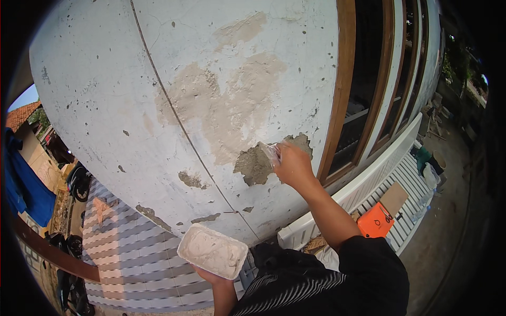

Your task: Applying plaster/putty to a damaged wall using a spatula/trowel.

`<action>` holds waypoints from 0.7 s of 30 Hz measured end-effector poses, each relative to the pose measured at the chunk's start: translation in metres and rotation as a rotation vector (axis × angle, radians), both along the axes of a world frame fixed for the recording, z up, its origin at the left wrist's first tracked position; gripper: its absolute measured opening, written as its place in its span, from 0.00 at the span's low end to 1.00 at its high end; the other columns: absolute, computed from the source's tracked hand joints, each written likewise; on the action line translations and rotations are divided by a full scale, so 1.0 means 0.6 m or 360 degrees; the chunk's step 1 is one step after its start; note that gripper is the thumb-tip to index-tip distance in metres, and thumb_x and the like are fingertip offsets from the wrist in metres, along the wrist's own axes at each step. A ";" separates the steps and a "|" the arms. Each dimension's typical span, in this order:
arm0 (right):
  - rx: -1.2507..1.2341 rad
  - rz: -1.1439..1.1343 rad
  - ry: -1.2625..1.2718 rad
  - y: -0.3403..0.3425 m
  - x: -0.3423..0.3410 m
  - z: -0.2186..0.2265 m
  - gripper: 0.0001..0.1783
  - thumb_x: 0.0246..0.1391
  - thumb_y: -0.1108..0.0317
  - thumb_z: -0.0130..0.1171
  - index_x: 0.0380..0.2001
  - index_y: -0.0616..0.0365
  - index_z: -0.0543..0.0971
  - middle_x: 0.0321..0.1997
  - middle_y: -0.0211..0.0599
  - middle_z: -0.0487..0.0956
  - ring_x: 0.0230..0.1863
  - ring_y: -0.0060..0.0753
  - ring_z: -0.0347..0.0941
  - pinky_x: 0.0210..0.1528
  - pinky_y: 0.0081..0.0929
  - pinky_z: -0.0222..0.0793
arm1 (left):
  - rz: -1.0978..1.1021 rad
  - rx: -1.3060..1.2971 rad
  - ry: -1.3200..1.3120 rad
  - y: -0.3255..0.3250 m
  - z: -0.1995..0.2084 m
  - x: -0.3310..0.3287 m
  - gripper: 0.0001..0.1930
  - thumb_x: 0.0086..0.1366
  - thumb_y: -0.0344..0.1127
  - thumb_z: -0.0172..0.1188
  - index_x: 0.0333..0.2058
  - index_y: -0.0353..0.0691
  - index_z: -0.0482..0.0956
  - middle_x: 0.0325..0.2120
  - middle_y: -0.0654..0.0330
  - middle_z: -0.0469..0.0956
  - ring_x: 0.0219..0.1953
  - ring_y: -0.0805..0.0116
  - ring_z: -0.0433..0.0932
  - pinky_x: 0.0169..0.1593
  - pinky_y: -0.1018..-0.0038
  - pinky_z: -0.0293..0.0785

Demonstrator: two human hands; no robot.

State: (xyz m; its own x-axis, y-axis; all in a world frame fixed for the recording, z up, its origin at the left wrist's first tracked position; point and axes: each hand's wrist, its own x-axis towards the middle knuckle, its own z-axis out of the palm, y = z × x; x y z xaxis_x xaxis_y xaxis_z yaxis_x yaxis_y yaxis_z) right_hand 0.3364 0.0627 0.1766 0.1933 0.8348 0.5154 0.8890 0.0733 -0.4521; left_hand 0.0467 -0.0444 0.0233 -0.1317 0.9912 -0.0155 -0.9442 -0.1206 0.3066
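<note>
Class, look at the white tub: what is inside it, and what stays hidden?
The white tub holds pale, plaster-like paste with an uneven surface. The paste covers the tub's floor, so neither that floor nor the paste's depth can be seen.

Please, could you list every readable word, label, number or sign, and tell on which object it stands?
There is no readable text.
Orange package: dark marks, too small to read.
Pale wall at far left: scrawl-like marks, too blurred to read.
White tub in the left hand: no lettering visible.
</note>
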 end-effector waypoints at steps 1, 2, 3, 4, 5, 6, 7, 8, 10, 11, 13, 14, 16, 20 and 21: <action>-0.0029 -0.0010 0.0005 -0.003 0.011 -0.003 0.10 0.48 0.70 0.62 0.34 0.62 0.78 0.36 0.48 0.78 0.40 0.55 0.76 0.43 0.45 0.72 | -0.0015 -0.0007 -0.0014 -0.002 0.001 0.000 0.33 0.67 0.63 0.44 0.64 0.50 0.65 0.60 0.57 0.69 0.59 0.47 0.70 0.58 0.41 0.69; -0.0025 -0.0011 0.0008 -0.007 0.022 -0.002 0.10 0.48 0.70 0.62 0.34 0.62 0.78 0.36 0.48 0.78 0.40 0.55 0.76 0.43 0.45 0.72 | -0.0016 -0.0002 -0.0010 0.001 0.003 -0.002 0.33 0.67 0.63 0.44 0.64 0.50 0.65 0.60 0.57 0.69 0.59 0.47 0.70 0.58 0.41 0.69; 0.0004 -0.0072 0.0084 -0.016 0.036 0.001 0.10 0.49 0.70 0.61 0.34 0.62 0.78 0.36 0.49 0.78 0.40 0.56 0.76 0.43 0.45 0.72 | 0.0034 -0.0013 -0.0009 0.000 0.004 -0.002 0.33 0.67 0.63 0.44 0.64 0.50 0.65 0.60 0.57 0.69 0.59 0.47 0.71 0.58 0.42 0.69; 0.0031 -0.0132 0.0159 -0.021 0.044 0.004 0.10 0.49 0.70 0.61 0.34 0.62 0.78 0.36 0.50 0.79 0.41 0.56 0.76 0.44 0.44 0.72 | 0.0085 -0.0023 -0.0009 0.002 0.004 -0.003 0.33 0.67 0.63 0.43 0.64 0.51 0.65 0.61 0.57 0.69 0.59 0.47 0.71 0.58 0.42 0.69; -0.0010 -0.0196 0.0199 -0.023 0.051 0.007 0.09 0.49 0.70 0.61 0.33 0.63 0.78 0.36 0.51 0.79 0.42 0.57 0.76 0.45 0.44 0.72 | 0.0078 -0.0026 -0.0008 0.003 0.004 -0.001 0.33 0.67 0.63 0.43 0.64 0.51 0.65 0.61 0.57 0.69 0.59 0.47 0.71 0.58 0.42 0.69; -0.0016 -0.0221 0.0200 -0.019 0.059 -0.006 0.09 0.49 0.70 0.61 0.33 0.63 0.78 0.36 0.51 0.79 0.42 0.57 0.76 0.45 0.44 0.72 | 0.0031 -0.0046 -0.0028 0.001 0.005 0.001 0.33 0.67 0.63 0.43 0.64 0.51 0.65 0.60 0.57 0.69 0.59 0.47 0.71 0.58 0.43 0.69; -0.0034 -0.0229 0.0142 -0.004 0.068 -0.029 0.09 0.49 0.70 0.62 0.33 0.64 0.78 0.36 0.51 0.79 0.42 0.57 0.76 0.45 0.44 0.72 | -0.0016 -0.0066 -0.0048 -0.002 0.006 0.004 0.33 0.67 0.63 0.43 0.64 0.51 0.65 0.60 0.58 0.69 0.59 0.47 0.71 0.58 0.43 0.69; -0.0044 -0.0212 0.0084 0.009 0.063 -0.032 0.10 0.49 0.70 0.62 0.33 0.64 0.78 0.37 0.51 0.79 0.42 0.57 0.76 0.46 0.44 0.72 | -0.0015 -0.0064 -0.0046 0.000 0.006 0.004 0.33 0.67 0.63 0.43 0.64 0.51 0.65 0.60 0.58 0.69 0.59 0.47 0.71 0.58 0.43 0.69; -0.0092 -0.0205 0.0026 -0.005 0.070 -0.035 0.10 0.49 0.69 0.63 0.33 0.64 0.78 0.38 0.52 0.80 0.43 0.56 0.77 0.47 0.45 0.72 | 0.0019 -0.0016 0.0030 0.002 0.007 0.005 0.33 0.67 0.64 0.42 0.64 0.51 0.65 0.60 0.57 0.69 0.59 0.48 0.71 0.58 0.44 0.70; -0.0125 -0.0218 0.0102 -0.023 0.068 -0.023 0.11 0.50 0.67 0.62 0.34 0.63 0.79 0.39 0.51 0.79 0.43 0.55 0.77 0.47 0.45 0.73 | 0.0022 -0.0019 0.0032 0.001 0.009 0.007 0.33 0.67 0.64 0.42 0.64 0.51 0.65 0.60 0.57 0.69 0.59 0.48 0.71 0.58 0.44 0.70; -0.0093 -0.0257 0.0125 -0.014 0.076 -0.037 0.12 0.51 0.66 0.60 0.35 0.63 0.79 0.42 0.50 0.79 0.44 0.53 0.77 0.48 0.44 0.74 | 0.0035 -0.0060 -0.0019 0.002 0.015 0.010 0.33 0.67 0.64 0.42 0.64 0.51 0.65 0.60 0.58 0.70 0.59 0.48 0.71 0.58 0.44 0.70; -0.0100 -0.0277 0.0129 -0.010 0.077 -0.045 0.12 0.51 0.66 0.60 0.35 0.63 0.79 0.42 0.50 0.79 0.44 0.53 0.77 0.48 0.44 0.74 | 0.0016 -0.0068 -0.0014 0.002 0.012 0.010 0.33 0.67 0.64 0.42 0.64 0.51 0.65 0.60 0.58 0.70 0.59 0.48 0.71 0.58 0.44 0.70; -0.0345 -0.0265 0.0041 0.003 0.071 -0.055 0.11 0.51 0.66 0.60 0.35 0.63 0.80 0.43 0.50 0.80 0.45 0.53 0.77 0.49 0.43 0.74 | -0.0016 -0.0103 -0.0039 0.003 0.003 0.008 0.34 0.67 0.64 0.43 0.64 0.51 0.65 0.60 0.58 0.70 0.59 0.48 0.71 0.58 0.44 0.70; -0.0209 -0.0231 0.0132 -0.021 0.074 -0.044 0.10 0.51 0.67 0.60 0.34 0.62 0.79 0.41 0.49 0.79 0.43 0.54 0.78 0.46 0.42 0.74 | 0.0027 -0.0055 0.0011 0.006 0.004 0.004 0.33 0.67 0.64 0.43 0.63 0.51 0.66 0.60 0.59 0.70 0.58 0.48 0.71 0.58 0.44 0.70; -0.0158 -0.0282 0.0166 -0.017 0.072 -0.046 0.10 0.50 0.68 0.61 0.34 0.62 0.79 0.39 0.47 0.79 0.41 0.53 0.77 0.45 0.43 0.74 | 0.0029 -0.0085 0.0011 0.006 0.001 0.004 0.33 0.67 0.64 0.43 0.63 0.51 0.66 0.60 0.59 0.70 0.58 0.48 0.72 0.58 0.44 0.70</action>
